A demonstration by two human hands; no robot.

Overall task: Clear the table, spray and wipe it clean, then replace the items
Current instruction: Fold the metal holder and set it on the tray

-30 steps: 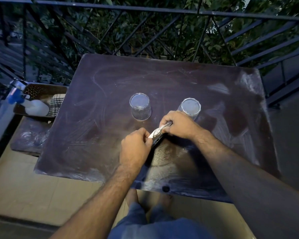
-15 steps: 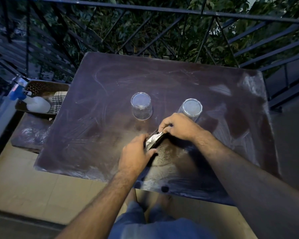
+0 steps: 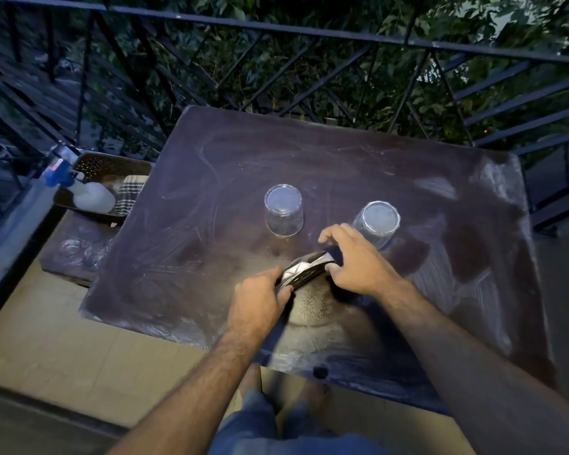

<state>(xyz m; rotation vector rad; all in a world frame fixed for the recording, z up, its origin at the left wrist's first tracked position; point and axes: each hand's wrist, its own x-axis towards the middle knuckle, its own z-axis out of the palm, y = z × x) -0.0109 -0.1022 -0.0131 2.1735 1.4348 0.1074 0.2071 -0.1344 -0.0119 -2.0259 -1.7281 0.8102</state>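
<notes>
While your left hand (image 3: 260,303) pinches the perforated dark holder (image 3: 304,272) and your right hand (image 3: 358,264) grips it, streaked brown table (image 3: 342,159); railing (image 3: 309,31) at twelve o'clock.

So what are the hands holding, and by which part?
Left hand grips the dark perforated holder by its near end; right hand touches its far end.

Dim dusk light, bluish cast. Pale streaky sheen is seen on the bench (image 3: 342,165). Railing (image 3: 276,27) is bowed by wide-angle distortion. Forearms and lower edge are motion-blurred; foliage is lost in dark noise.
</notes>
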